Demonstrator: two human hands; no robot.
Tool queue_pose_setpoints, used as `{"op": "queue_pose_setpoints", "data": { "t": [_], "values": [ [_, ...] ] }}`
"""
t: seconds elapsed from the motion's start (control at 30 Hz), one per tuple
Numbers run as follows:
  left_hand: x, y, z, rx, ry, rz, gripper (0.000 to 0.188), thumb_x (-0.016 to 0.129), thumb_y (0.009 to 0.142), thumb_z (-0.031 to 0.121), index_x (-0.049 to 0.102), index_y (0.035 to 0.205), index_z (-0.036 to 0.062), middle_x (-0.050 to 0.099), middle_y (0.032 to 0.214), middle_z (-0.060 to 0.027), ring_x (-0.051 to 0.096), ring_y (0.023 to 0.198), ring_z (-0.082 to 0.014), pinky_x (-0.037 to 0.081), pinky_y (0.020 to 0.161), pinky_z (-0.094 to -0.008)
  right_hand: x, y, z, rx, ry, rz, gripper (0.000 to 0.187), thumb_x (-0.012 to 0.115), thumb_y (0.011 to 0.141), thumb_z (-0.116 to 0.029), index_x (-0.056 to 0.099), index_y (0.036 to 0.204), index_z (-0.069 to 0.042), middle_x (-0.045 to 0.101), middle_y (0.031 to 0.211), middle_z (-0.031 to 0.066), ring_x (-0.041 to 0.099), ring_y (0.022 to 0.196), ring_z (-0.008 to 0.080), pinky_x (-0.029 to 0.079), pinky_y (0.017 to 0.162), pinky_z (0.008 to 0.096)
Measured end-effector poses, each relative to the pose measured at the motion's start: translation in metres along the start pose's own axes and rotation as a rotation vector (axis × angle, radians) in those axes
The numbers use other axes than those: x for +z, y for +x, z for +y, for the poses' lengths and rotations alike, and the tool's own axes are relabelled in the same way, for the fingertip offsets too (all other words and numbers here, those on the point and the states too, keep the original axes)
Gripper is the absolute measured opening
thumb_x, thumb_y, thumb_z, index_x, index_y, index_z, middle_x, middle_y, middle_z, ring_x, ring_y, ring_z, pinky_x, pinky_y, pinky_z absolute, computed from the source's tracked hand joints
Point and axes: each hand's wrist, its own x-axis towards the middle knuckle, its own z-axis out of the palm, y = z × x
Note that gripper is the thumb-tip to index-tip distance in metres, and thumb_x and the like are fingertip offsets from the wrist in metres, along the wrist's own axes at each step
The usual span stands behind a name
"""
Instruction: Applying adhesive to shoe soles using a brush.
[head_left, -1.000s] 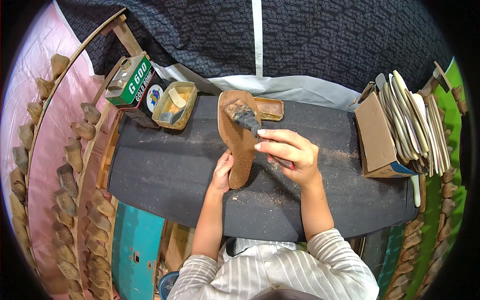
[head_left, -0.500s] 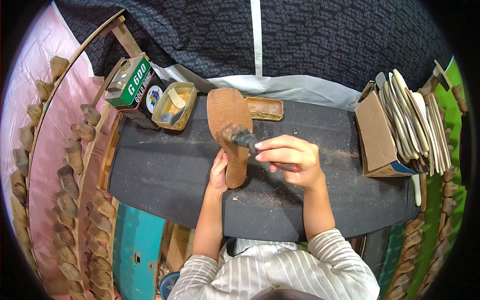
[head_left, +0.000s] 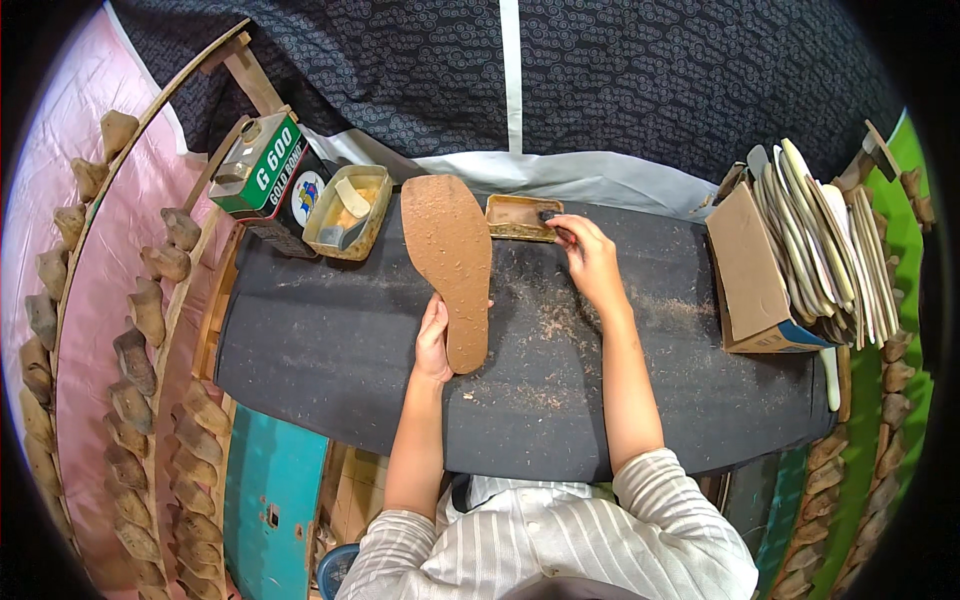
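My left hand (head_left: 433,345) is closed around the narrow end of a brown shoe sole (head_left: 447,250), its thumb lying over the near face. The sole stands upright, its wide end away from me, and pale specks dot its surface. At the far side of the table, my right hand (head_left: 592,258) reaches to a shallow yellowish tray (head_left: 505,233). Its fingers pinch a brush, of which only a short dark part (head_left: 548,215) shows over the tray's right end; the hand hides the rest.
A black-covered table (head_left: 360,330) carries scattered brown crumbs. At the back left stand a green and black can (head_left: 265,185) and a yellowish tub (head_left: 375,225) holding flat tools. To the right, a cardboard box (head_left: 745,270) holds several pale sole-shaped sheets (head_left: 800,240). Shoe lasts (head_left: 150,310) line racks at both sides.
My right hand has moved the brush from the sole's face away to the far tray. The sole has shifted slightly left in my left hand, and its whole face now shows.
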Motion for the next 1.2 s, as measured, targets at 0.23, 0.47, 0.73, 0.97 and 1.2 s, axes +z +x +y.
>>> {"op": "queue_pose_setpoints", "data": {
  "t": [0.23, 0.47, 0.73, 0.97, 1.2],
  "values": [
    [0.002, -0.001, 0.002, 0.004, -0.006, 0.002, 0.048, 0.043, 0.094, 0.036, 0.038, 0.127, 0.0024, 0.053, 0.12, -0.0151, 0.056, 0.107, -0.0297, 0.045, 0.09, -0.0385, 0.009, -0.007, 0.02, 0.059, -0.019, -0.063, 0.022, 0.064, 0.082, -0.013, 0.061, 0.102, -0.005, 0.061, 0.099, 0.0113, 0.059, 0.083, 0.0219, 0.047, 0.076, 0.0311],
    [-0.001, -0.001, 0.002, 0.017, -0.015, -0.003, 0.048, 0.043, 0.094, 0.036, 0.037, 0.127, 0.0023, 0.053, 0.12, -0.0157, 0.056, 0.107, -0.0305, 0.046, 0.089, -0.0386, 0.011, -0.007, 0.029, 0.1, 0.002, 0.107, 0.022, 0.059, 0.082, -0.007, 0.059, 0.104, -0.005, 0.06, 0.103, 0.013, 0.061, 0.087, 0.0213, 0.049, 0.077, 0.0306],
    [0.001, -0.001, 0.002, 0.024, -0.018, -0.025, 0.047, 0.043, 0.094, 0.034, 0.036, 0.128, 0.0027, 0.052, 0.121, -0.0161, 0.056, 0.108, -0.0306, 0.047, 0.087, -0.0378, 0.007, -0.008, 0.043, 0.244, 0.083, 0.167, 0.03, 0.06, 0.08, -0.002, 0.055, 0.11, -0.006, 0.063, 0.099, 0.0106, 0.064, 0.087, 0.0188, 0.052, 0.075, 0.0295],
    [0.002, 0.0, 0.003, 0.02, -0.029, -0.021, 0.046, 0.043, 0.094, 0.034, 0.036, 0.128, 0.0028, 0.053, 0.121, -0.016, 0.056, 0.108, -0.0306, 0.047, 0.087, -0.0379, 0.003, -0.008, 0.041, 0.336, 0.015, 0.177, 0.03, 0.062, 0.08, -0.005, 0.053, 0.109, -0.006, 0.063, 0.099, 0.0129, 0.064, 0.086, 0.021, 0.053, 0.073, 0.0314],
    [0.001, 0.001, 0.001, 0.035, -0.028, -0.004, 0.044, 0.041, 0.095, 0.035, 0.035, 0.128, 0.0065, 0.053, 0.118, -0.0163, 0.057, 0.103, -0.0308, 0.048, 0.082, -0.0394, -0.007, 0.003, -0.002, 0.07, -0.232, 0.401, 0.028, 0.061, 0.08, -0.007, 0.054, 0.107, -0.005, 0.051, 0.109, 0.0163, 0.057, 0.09, 0.0267, 0.051, 0.069, 0.0337]
  ]
}}
